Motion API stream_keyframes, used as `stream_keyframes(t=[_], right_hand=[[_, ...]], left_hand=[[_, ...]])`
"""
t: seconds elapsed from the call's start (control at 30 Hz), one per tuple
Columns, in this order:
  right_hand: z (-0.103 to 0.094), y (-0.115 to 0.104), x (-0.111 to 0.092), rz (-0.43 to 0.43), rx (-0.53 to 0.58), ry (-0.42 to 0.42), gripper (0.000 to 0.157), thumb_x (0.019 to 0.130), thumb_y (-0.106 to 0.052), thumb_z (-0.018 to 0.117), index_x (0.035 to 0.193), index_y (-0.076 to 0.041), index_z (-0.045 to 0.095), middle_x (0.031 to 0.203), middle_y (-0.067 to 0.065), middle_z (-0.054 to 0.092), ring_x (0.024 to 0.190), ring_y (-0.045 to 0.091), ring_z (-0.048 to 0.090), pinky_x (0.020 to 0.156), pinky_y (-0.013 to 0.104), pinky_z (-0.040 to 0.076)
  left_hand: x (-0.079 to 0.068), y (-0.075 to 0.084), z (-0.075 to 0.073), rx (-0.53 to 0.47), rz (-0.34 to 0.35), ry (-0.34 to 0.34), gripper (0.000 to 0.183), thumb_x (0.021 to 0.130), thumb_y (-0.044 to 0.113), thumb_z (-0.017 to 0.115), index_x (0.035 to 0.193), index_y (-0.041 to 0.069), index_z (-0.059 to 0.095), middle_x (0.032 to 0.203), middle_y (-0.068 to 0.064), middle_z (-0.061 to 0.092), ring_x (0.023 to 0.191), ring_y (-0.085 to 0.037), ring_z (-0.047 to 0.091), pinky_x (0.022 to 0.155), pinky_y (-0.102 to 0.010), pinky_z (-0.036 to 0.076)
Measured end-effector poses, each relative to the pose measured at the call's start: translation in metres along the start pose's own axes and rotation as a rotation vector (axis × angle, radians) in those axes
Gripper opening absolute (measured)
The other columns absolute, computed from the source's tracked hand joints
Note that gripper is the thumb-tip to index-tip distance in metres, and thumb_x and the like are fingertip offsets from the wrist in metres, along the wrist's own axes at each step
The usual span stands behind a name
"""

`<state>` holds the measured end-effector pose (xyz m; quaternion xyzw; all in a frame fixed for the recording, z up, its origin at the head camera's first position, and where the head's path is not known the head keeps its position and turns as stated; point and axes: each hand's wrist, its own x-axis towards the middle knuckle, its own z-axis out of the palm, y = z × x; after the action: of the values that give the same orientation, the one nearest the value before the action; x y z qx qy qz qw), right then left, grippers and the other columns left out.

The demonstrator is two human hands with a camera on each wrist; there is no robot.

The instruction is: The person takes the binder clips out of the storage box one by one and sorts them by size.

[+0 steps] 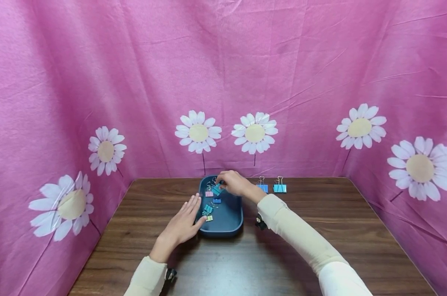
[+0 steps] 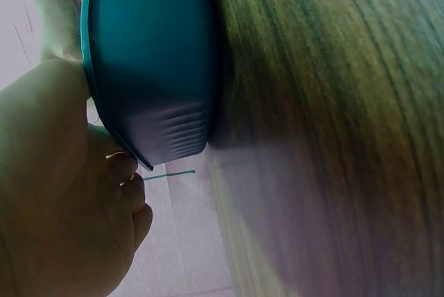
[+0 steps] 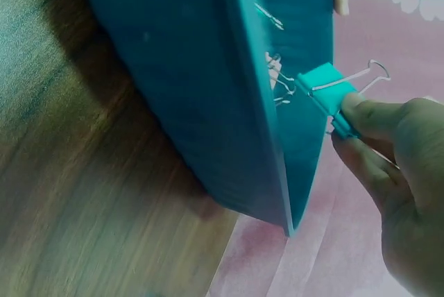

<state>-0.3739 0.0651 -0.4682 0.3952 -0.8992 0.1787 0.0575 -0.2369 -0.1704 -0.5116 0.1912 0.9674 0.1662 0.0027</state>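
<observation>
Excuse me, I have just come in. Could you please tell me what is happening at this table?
A person's right hand pinches a teal binder clip over a dark blue tray, while the left hand rests at the tray's left rim. Several clips are already in the tray, among them a pink clip and a yellowish clip. On the wooden table, to the right of the tray, are a blue clip and another teal clip.

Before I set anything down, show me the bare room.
Bare table lies left of the left hand, right of the right sleeve, and before the tray, whose near right floor is free. Its left side is crowded with clips.
</observation>
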Motion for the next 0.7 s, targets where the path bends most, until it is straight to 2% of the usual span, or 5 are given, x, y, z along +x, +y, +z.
stream_keyframes(t=[0.23, 0.5, 0.7], right_hand=[[-0.008, 0.005, -0.008, -0.037, 0.030, 0.060, 0.020, 0.099, -0.003, 0.071, 0.115, -0.007, 0.082, 0.117, 0.007, 0.080, 0.107, 0.022, 0.076, 0.093, 0.039, 0.064], [-0.016, 0.008, -0.020, 0.000, 0.071, 0.099, 0.018, 0.100, -0.009, 0.072, 0.115, -0.009, 0.083, 0.116, 0.006, 0.080, 0.102, 0.020, 0.076, 0.089, 0.038, 0.064], [-0.024, 0.012, -0.029, 0.019, 0.097, 0.129, 0.018, 0.100, -0.010, 0.072, 0.115, -0.007, 0.082, 0.118, 0.006, 0.080, 0.106, 0.020, 0.075, 0.089, 0.038, 0.064]], left_hand=[[0.000, -0.001, 0.002, 0.021, -0.004, 0.013, 0.075, 0.112, 0.043, 0.049, 0.167, -0.002, 0.027, 0.178, -0.017, 0.020, 0.166, -0.034, 0.019, 0.136, -0.051, 0.022], [-0.001, 0.002, 0.002, 0.013, -0.009, 0.027, 0.070, 0.114, 0.039, 0.046, 0.167, -0.002, 0.027, 0.177, -0.017, 0.021, 0.166, -0.034, 0.020, 0.136, -0.051, 0.022], [-0.001, 0.001, 0.003, 0.023, -0.004, 0.039, 0.064, 0.114, 0.030, 0.044, 0.166, -0.003, 0.027, 0.177, -0.018, 0.021, 0.166, -0.034, 0.021, 0.135, -0.050, 0.024]])
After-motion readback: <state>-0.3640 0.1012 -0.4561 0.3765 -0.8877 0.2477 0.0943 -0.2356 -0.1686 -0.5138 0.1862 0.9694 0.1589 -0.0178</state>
